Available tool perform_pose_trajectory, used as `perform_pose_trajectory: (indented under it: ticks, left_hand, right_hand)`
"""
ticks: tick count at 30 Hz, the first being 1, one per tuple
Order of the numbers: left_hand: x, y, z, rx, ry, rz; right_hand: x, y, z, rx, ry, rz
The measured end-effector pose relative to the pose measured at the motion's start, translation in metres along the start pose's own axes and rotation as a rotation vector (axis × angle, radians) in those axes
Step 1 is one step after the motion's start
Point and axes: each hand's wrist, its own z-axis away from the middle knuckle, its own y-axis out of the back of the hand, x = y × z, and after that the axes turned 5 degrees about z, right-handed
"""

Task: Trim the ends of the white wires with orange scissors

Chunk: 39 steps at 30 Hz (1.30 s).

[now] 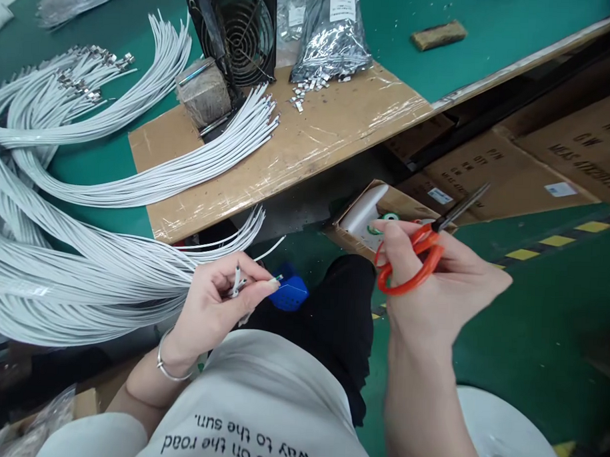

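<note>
Many white wires (83, 274) lie in a big bunch at the left of the frame, and their loose ends reach my left hand (217, 305). That hand is pinched shut on the tip of one white wire end (237, 279), just below the middle of the frame. My right hand (443, 286) is closed around the orange scissors (411, 262), at the right, with the blades together and pointing up and away. I think a lot is left to do, because so many wires sit there. Some wires at the upper left have metal clips (90, 68) on them. More clips spill from a shiny bag (331, 43) on the cardboard (298, 148). My shirt (258, 413) says "way to the sun" and "on the road". The brown boxes (562, 157) have print I cannot read.
</note>
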Motion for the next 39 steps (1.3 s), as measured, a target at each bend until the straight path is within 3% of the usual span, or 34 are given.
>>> perform_pose_trajectory:
  ticks: [12,20,26,31,35,39]
  left_hand:
    - [-0.002,0.005,-0.002,0.034,-0.022,-0.046]
    - [0.001,0.003,-0.009,0.001,-0.037,0.002]
    - [-0.008,0.011,-0.014,0.113,-0.289,-0.207]
    - [-0.003,0.012,-0.016,0.071,-0.085,-0.022]
    - [0.002,0.01,-0.019,0.082,-0.057,0.06]
    - [0.0,0.012,-0.02,0.085,-0.08,0.017]
  right_hand:
    - [-0.011,-0.01,0.012,-0.138,-0.168,-0.044]
    - [-0.004,-0.004,0.014,-0.168,-0.16,-0.051]
    - [-0.003,0.007,0.01,-0.053,-0.111,-0.002]
    - [-0.013,0.011,0.012,-0.006,-0.106,-0.006]
    - [-0.02,0.009,0.024,-0.07,-0.103,-0.081]
    - [-0.029,0.005,0.037,-0.181,0.022,-0.059]
